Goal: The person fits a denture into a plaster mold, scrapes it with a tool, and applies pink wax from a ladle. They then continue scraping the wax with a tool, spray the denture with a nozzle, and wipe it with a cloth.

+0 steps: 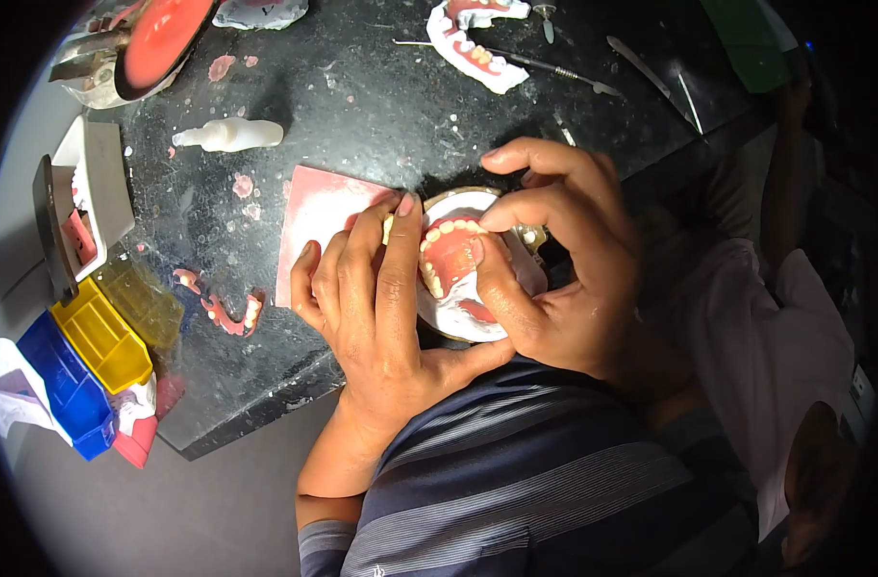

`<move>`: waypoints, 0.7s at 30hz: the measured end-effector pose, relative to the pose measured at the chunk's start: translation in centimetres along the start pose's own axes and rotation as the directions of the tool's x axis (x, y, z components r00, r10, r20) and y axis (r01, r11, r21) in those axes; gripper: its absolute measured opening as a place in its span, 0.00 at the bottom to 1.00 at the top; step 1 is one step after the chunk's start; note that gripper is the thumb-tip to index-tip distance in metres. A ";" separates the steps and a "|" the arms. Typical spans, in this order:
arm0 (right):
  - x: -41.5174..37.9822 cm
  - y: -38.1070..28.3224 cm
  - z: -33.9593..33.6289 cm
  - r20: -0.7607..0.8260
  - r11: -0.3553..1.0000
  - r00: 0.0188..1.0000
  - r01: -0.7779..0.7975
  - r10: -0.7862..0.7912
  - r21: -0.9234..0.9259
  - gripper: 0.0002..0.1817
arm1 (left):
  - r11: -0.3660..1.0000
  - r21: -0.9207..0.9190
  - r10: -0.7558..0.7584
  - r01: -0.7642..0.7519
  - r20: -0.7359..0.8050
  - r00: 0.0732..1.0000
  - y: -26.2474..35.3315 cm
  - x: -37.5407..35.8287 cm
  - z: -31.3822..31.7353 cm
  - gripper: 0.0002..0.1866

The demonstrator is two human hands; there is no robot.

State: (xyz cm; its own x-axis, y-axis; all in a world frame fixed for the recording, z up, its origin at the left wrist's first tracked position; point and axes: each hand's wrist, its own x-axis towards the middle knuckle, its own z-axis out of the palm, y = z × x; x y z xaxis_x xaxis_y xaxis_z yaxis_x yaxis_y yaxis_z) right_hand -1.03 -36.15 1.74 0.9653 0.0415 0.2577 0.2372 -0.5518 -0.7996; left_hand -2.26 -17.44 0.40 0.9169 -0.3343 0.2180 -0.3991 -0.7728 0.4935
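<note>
A wax denture [449, 255] with a row of cream teeth and a pink palate rests on a white plaster cast [449, 317] near the table's front edge. My left hand [376, 303] holds this cast from the left, its index finger along the side and its thumb along the near rim. With thumb and index finger, my right hand [583, 264] grips the right part of the denture; its other fingers curl above. A pink wax sheet [309, 212] lies partly beneath my left fingers. Some metal hardware [532, 237] shows at the cast's right, partly hidden.
A white dropper bottle [232, 135] and pink denture pieces [229, 317] lie to the left. Farther back are another cast [449, 43], a thin tool [564, 72] and a knife [641, 67]. Yellow [102, 337] and blue [59, 380] boxes stand left; a person's pale clothing [766, 337] shows right.
</note>
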 end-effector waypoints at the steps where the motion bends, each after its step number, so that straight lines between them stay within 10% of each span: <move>1: -0.1 0.0 0.1 0.005 1.000 1.000 0.000 0.000 -0.003 0.16 | 1.000 -0.009 -0.019 0.019 -0.016 1.000 0.0 -0.1 0.2 0.58; 21: -0.1 -0.1 0.0 0.004 0.998 1.000 0.003 -0.002 -0.059 0.16 | 1.000 -0.006 0.000 0.000 0.021 1.000 0.2 0.2 -0.5 0.57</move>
State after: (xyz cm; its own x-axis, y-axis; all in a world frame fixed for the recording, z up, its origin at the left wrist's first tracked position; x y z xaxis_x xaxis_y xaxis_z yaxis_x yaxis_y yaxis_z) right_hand -1.15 -36.09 1.80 0.9652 0.0464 0.2573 0.2329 -0.5997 -0.7656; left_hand -2.15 -17.42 0.97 0.9166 -0.3457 0.2007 -0.3994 -0.7696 0.4983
